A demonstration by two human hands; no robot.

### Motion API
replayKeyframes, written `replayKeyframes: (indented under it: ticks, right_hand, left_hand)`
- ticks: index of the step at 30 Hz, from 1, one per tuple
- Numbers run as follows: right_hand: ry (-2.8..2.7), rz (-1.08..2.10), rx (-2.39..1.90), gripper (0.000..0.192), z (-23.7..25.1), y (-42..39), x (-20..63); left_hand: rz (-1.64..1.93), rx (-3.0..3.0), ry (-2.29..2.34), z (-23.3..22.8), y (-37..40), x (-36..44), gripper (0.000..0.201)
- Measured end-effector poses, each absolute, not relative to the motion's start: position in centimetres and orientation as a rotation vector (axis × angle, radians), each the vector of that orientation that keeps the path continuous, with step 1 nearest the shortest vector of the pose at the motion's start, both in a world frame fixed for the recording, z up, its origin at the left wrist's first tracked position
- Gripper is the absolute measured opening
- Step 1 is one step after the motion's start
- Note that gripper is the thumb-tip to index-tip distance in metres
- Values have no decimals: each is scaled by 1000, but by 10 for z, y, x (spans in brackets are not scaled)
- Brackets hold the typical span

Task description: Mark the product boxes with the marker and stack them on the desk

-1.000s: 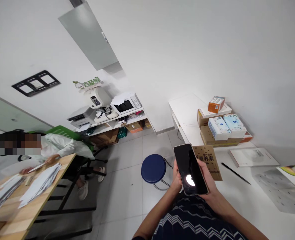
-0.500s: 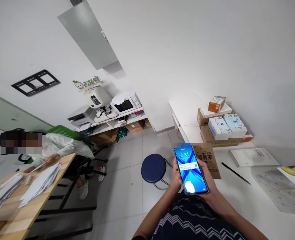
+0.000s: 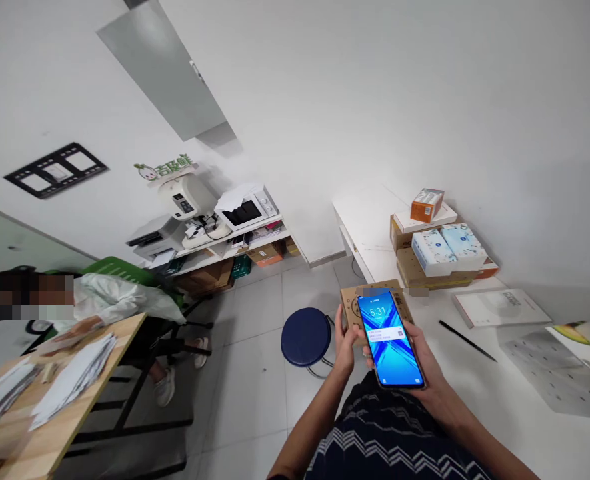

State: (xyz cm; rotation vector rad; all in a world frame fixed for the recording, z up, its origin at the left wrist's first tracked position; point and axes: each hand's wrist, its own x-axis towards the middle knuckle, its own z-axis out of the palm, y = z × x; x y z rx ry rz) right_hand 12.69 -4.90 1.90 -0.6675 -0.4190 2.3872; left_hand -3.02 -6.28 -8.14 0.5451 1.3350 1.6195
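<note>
A smartphone [image 3: 395, 357] with a lit blue lock screen reading 5:31 lies tilted in my right hand [image 3: 427, 367], which is closed around its right edge. Behind the phone is a brown cardboard box [image 3: 351, 301] with dark print, partly covered by it. My left hand [image 3: 345, 347] grips that box at its left side, thumb on the front and a finger along the edge. Some left fingertips also come close to the phone's left edge; whether they touch it I cannot tell.
At right, a white table [image 3: 362, 220] bears stacked boxes [image 3: 435, 270], tissue packs [image 3: 447, 250], a flat white box [image 3: 502, 308] and a black stick [image 3: 467, 340]. A blue stool [image 3: 305, 337] stands left of my hands. A seated person [image 3: 109, 297] handles papers [image 3: 75, 380] at a wooden table.
The cardboard box has shifted left behind the phone. My left hand has moved from the phone's edge to the box's left side. The phone has slid slightly right in view.
</note>
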Motion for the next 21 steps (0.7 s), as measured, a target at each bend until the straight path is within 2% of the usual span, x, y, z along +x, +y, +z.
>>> replayKeyframes:
  ticks: [2,4,10,13,17,21]
  right_hand:
    - [-415,2366,-777,50,7,-47,142]
    - [-569,2191,-983,47,-16,-45,163]
    - [-1591,1112,-1875,61,-134,-47,231]
    - [-1931,728,-2122,62,-185,-60,253]
    - [-2122,523,-2177,57,-218,-79,263]
    - [-2033,486,-2165,53,-226,-89,262]
  left_hand:
    - [1650,502,1423,-83,-60,-40,91]
    - [1666,401,1513,-86,-58,-51,84]
    - [1626,257,1521,-82,-53,-68,68]
    - [1612,285,1421,-71,-45,-61,63]
    - [1554,343,1295,-51,-20,-42,60]
    - [1464,390,1207,-27,21,-16,65]
